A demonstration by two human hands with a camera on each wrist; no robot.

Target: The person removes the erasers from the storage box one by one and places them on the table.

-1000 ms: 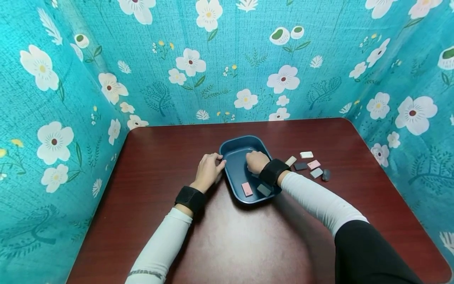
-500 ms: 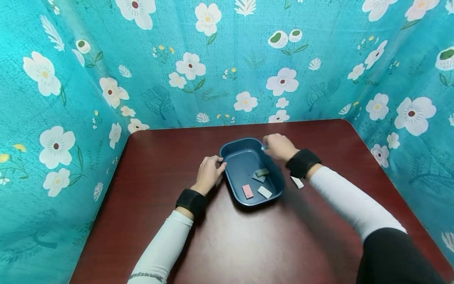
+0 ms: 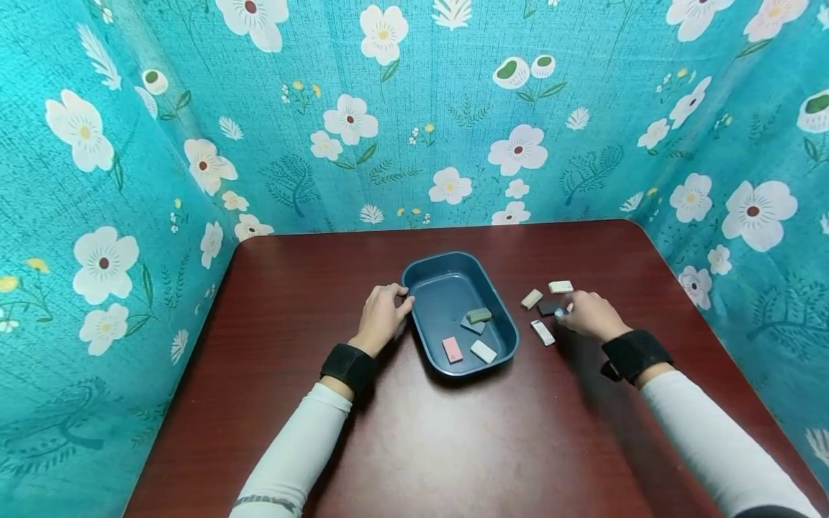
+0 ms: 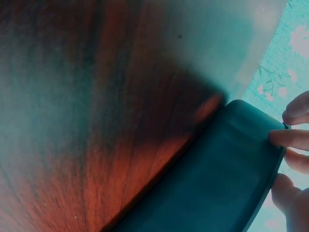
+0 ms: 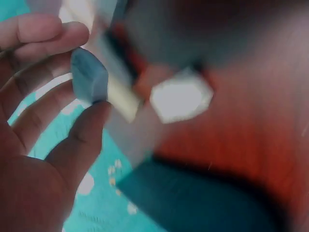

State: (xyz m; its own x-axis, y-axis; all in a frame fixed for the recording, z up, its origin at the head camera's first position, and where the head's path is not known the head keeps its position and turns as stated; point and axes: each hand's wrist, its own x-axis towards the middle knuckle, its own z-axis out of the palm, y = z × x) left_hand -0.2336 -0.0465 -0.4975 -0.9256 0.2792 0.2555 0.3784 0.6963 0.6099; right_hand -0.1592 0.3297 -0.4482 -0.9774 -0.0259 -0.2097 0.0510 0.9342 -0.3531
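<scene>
My left hand (image 3: 380,316) grips the left rim of a dark blue tray (image 3: 427,338), with fingers and thumb at its edge in the left wrist view. The tray holds a pink block (image 3: 452,350), a white block (image 3: 483,352) and a green block (image 3: 479,315) lying across a blue-grey one (image 3: 473,326). My right hand (image 3: 591,315) is over the loose blocks to the right of the tray. Between thumb and fingers it pinches a small blue-grey block (image 5: 90,77) with a slanted edge. The hand hides part of the table there.
Beside the right hand lie a dark block (image 3: 547,308), a tan block (image 3: 532,299) and white blocks, one nearer (image 3: 542,332) and one farther back (image 3: 560,286). The reddish-brown table (image 3: 311,288) has a floral curtain (image 3: 401,165) behind it.
My right hand has gone from inside the tray, across its right rim, to the loose blocks. The green block now rests on the blue-grey one; my left hand stays at the rim.
</scene>
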